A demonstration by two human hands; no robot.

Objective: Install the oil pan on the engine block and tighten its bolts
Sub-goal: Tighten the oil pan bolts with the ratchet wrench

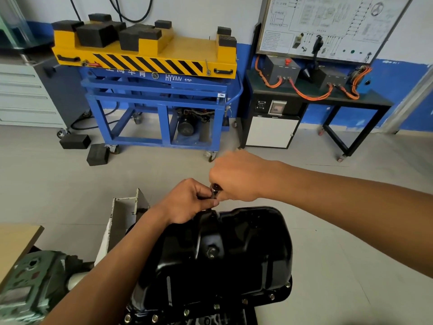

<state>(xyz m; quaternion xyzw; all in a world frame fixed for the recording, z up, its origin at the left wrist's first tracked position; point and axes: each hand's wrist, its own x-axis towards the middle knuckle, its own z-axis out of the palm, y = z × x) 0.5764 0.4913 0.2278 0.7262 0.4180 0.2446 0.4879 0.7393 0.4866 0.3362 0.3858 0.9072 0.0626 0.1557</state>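
Near-flange bolts are seated; at the pan's far edge a driver is gripped by the right hand and pinched steady by the left hand.

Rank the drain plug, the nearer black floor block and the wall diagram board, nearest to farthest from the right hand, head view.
From the right hand, gripping the socket driver:
1. Drain plug, just below, on the oil pan.
2. Black block, left, on the floor.
3. Diagram board, far back, upper right.
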